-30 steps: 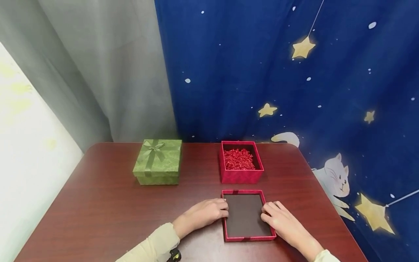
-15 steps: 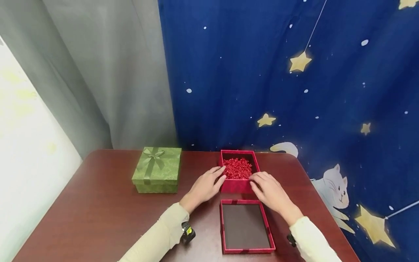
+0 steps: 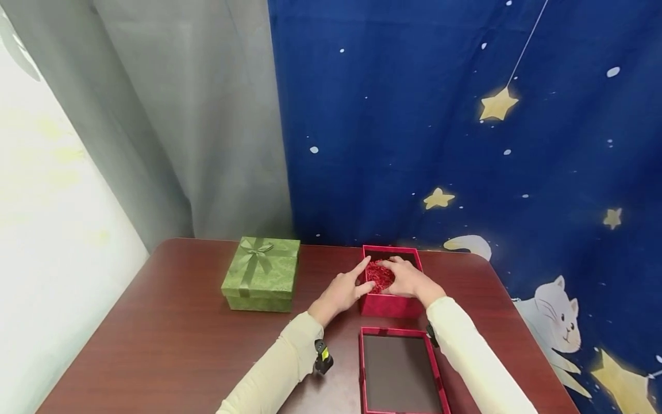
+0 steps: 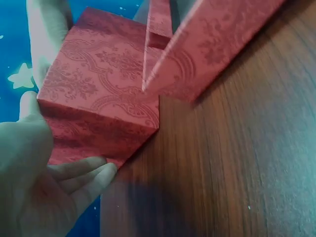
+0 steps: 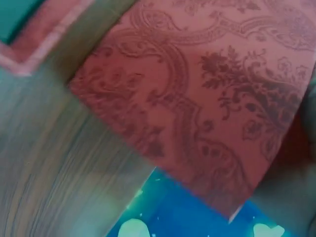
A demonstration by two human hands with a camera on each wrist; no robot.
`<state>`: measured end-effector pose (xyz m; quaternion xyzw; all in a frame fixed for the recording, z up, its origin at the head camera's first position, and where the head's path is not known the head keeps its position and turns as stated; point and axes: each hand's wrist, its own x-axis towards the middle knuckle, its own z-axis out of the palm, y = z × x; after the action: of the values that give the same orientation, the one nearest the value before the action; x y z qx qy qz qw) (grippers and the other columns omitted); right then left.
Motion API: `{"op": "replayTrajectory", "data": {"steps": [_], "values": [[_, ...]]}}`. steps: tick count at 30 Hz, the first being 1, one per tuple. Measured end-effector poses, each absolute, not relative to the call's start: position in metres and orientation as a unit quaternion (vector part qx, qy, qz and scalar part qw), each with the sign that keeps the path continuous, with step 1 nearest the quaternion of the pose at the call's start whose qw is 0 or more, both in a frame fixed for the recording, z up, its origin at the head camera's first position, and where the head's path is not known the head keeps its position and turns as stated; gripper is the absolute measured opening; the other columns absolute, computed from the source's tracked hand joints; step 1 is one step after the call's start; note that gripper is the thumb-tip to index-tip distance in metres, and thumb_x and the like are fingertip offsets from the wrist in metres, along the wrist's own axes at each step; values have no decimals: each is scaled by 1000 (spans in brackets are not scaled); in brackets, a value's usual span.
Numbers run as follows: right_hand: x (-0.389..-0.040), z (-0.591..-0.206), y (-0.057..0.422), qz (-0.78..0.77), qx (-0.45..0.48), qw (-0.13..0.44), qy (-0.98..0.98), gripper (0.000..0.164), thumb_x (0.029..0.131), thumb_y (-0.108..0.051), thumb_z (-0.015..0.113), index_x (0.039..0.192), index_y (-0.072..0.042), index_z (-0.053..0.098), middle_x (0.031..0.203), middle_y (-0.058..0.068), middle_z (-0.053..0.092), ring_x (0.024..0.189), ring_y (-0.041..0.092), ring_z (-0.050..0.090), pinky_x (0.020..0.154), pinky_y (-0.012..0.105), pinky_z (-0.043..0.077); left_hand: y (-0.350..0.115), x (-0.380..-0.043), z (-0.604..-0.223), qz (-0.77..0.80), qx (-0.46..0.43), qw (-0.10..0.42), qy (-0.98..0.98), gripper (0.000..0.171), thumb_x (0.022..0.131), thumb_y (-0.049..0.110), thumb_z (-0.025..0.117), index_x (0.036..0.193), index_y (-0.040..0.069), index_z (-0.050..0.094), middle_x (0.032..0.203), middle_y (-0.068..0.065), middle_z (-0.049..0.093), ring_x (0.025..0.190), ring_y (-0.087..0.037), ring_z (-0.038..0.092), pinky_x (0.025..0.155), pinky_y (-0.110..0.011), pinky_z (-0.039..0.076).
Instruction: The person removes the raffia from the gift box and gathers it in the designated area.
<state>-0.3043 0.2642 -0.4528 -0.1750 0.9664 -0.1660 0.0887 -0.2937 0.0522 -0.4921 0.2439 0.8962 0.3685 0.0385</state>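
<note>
A red patterned box base (image 3: 391, 306) stands near the back of the table, filled with red shredded paper (image 3: 380, 277). My left hand (image 3: 342, 294) rests against its left side; in the left wrist view the extended fingers (image 4: 81, 182) lie along that wall and the thumb is at the rim. My right hand (image 3: 408, 280) reaches over the front rim into the box, thumb and fingers spread about the shreds; its fingertips are partly hidden. In front lies the box's lid (image 3: 400, 371), inside up, dark within. The right wrist view mostly shows the box's front wall (image 5: 197, 89).
A green gift box (image 3: 261, 276) with a ribbon bow stands left of the red box, lid on. Behind the brown table (image 3: 170, 322) hang a grey curtain (image 3: 217, 126) and a blue starry curtain (image 3: 393, 103).
Both hands have left the lid and moved forward to the red box. The right hand has gone from the front right rim into the shredded paper. The view has shifted slightly.
</note>
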Motion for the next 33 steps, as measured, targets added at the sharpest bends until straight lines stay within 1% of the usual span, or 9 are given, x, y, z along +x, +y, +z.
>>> {"op": "replayTrajectory", "data": {"steps": [4, 9, 13, 17, 19, 22, 28, 31, 33], "values": [[-317, -457, 258, -140, -168, 158, 963, 84, 79, -28, 86, 152, -8, 50, 148, 32, 44, 134, 56, 43, 107, 69, 40, 54, -294, -492, 377, 237, 40, 895, 72, 103, 39, 64, 165, 24, 30, 62, 0, 50, 57, -13, 43, 67, -31, 45], [-321, -468, 256, -107, -141, 195, 965, 79, 81, -31, 85, 150, -11, 54, 146, 32, 44, 135, 55, 40, 109, 71, 35, 57, -293, -495, 379, 240, 42, 893, 72, 103, 41, 62, 165, 28, 29, 61, 1, 49, 56, -12, 43, 68, -30, 44], [-324, -477, 253, -105, -154, 158, 970, 60, 83, -19, 85, 138, -8, 65, 131, 29, 55, 120, 49, 50, 102, 66, 45, 56, -294, -497, 379, 238, 38, 894, 72, 103, 42, 63, 165, 29, 29, 61, 1, 47, 56, -11, 42, 64, -29, 43], [-327, -480, 252, -132, -199, 117, 964, 40, 82, -5, 84, 121, -3, 73, 114, 20, 69, 105, 37, 64, 95, 53, 54, 54, -296, -498, 374, 233, 35, 897, 72, 103, 43, 63, 165, 29, 29, 60, 1, 46, 54, -12, 40, 62, -28, 41], [-327, -477, 253, -149, -217, 105, 959, 37, 81, 2, 81, 116, -2, 74, 107, 15, 73, 97, 29, 66, 91, 47, 57, 54, -297, -499, 372, 234, 37, 897, 72, 103, 43, 63, 165, 29, 29, 59, 1, 46, 54, -12, 40, 61, -28, 41], [-324, -466, 258, -164, -233, 82, 955, 40, 79, 8, 76, 118, -2, 73, 108, 13, 73, 92, 25, 65, 86, 43, 57, 55, -298, -499, 375, 240, 35, 895, 73, 102, 43, 63, 165, 26, 29, 59, 1, 48, 54, -12, 42, 61, -28, 42], [-312, -414, 269, -177, -221, 32, 958, 57, 76, 15, 67, 131, 0, 67, 127, 23, 67, 117, 40, 63, 98, 53, 53, 53, -298, -499, 379, 236, 39, 894, 75, 103, 44, 63, 166, 25, 27, 60, 1, 50, 53, -11, 40, 61, -28, 41], [-305, -388, 283, -178, -218, -11, 960, 59, 74, 15, 65, 132, 1, 66, 121, 26, 67, 114, 45, 63, 96, 58, 52, 52, -297, -498, 382, 234, 47, 893, 75, 103, 44, 62, 166, 28, 24, 59, 1, 50, 51, -11, 37, 60, -28, 40], [-301, -375, 298, -177, -214, -44, 960, 58, 72, 14, 66, 128, 1, 67, 110, 25, 67, 105, 45, 65, 91, 59, 53, 52, -296, -497, 385, 235, 51, 891, 76, 103, 44, 62, 166, 30, 23, 60, 1, 50, 51, -11, 37, 59, -27, 39]]}}
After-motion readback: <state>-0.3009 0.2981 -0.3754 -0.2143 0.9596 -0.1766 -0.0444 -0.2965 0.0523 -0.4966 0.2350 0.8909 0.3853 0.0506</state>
